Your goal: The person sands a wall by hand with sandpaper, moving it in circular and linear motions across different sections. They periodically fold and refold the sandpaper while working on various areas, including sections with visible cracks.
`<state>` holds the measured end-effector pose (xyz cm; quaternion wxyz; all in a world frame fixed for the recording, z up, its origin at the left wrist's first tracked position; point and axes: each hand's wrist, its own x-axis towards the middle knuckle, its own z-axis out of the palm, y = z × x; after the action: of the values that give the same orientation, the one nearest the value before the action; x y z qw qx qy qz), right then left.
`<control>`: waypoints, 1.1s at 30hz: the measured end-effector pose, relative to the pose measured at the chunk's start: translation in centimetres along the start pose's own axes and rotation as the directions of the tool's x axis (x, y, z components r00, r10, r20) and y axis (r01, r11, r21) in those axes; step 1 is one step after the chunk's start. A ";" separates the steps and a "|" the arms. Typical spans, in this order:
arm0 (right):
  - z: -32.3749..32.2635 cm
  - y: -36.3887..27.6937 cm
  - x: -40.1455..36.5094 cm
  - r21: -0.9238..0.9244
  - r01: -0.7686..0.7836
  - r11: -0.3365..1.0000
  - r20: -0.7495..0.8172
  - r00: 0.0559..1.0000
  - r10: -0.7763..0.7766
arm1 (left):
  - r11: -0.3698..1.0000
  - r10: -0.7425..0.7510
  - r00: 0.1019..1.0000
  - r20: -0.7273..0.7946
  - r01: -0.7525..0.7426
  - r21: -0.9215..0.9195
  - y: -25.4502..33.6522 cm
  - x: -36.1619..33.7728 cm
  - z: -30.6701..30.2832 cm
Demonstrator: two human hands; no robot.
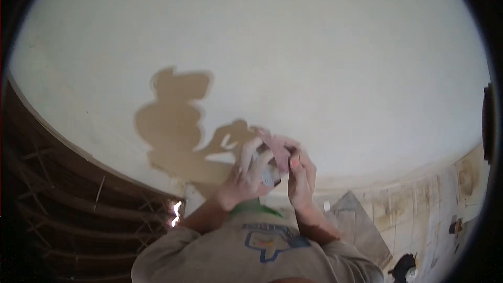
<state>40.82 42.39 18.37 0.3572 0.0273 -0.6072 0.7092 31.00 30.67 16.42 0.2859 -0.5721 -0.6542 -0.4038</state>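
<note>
A dull pink strip of sandpaper, creased and narrow, is held up between my two hands in front of a pale wall. My left hand is closed with fingers bent around the strip's left side. Below those fingers a whitish piece with grey marks shows at the palm, partly hidden. My right hand is closed too, pinching the strip's right edge between thumb and fingers. Pale dust coats the fingers.
The pale wall fills most of the view, with my shadow on it at left. Dark slatted structure lies at lower left. A grey board rests on the stained tiled floor at lower right, near a black object.
</note>
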 end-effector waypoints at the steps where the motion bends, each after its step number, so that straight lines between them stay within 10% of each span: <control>1: -0.3 0.4 -0.2 -0.016 0.004 1.000 0.010 1.000 -0.004 | 0.999 -0.003 1.000 -0.014 0.002 -0.051 -0.4 0.0 0.1; 7: -1.6 1.1 -0.7 0.013 -0.180 0.984 0.025 0.983 0.180 | 0.963 -0.075 0.975 0.210 0.125 -0.240 -0.4 0.4 -1.5; 14: -2.8 0.4 0.0 0.015 -0.128 0.992 -0.015 0.992 0.128 | 0.955 -0.196 0.934 -0.298 0.114 -0.273 -4.1 2.4 -2.5; 18: -3.8 1.2 0.0 0.060 -0.057 0.997 -0.138 0.988 0.064 | 0.977 0.071 0.910 -0.408 0.020 0.214 -7.7 9.2 -7.6; 26: -3.7 0.9 0.2 0.078 -0.043 0.996 -0.084 0.995 0.050 | 0.936 -0.088 0.949 -0.302 0.182 0.302 -6.3 12.0 -4.0; 33: -3.1 1.6 0.9 0.086 -0.034 0.996 -0.072 0.997 0.040 | 0.882 0.123 0.935 -0.332 0.051 0.469 -6.8 16.9 -7.7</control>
<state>40.54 45.56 16.64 0.3647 0.0051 -0.5634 0.7413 20.56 32.71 33.07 0.5359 -0.4162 -0.6595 -0.3236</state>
